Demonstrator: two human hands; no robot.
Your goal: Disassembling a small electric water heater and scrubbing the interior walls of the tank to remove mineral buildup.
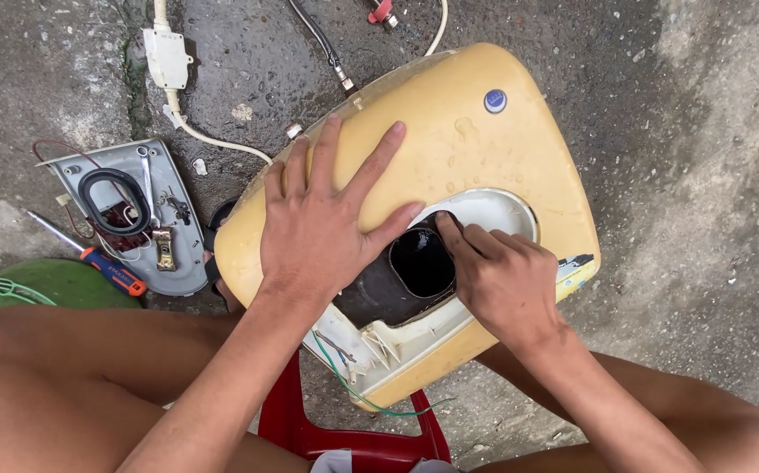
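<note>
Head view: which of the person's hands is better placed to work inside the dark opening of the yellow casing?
The right hand: its fingers already touch the rim of the dark opening. The left hand lies flat on the yellow casing, apparently bracing it.

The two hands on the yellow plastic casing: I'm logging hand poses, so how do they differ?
The left hand lies flat with fingers spread on the yellowed plastic water-heater casing; the right hand is curled, fingertips at the rim of the dark oval opening. The left rests on the outer shell, the right inside the white cut-out recess. Both are bare and touch the casing.
</note>
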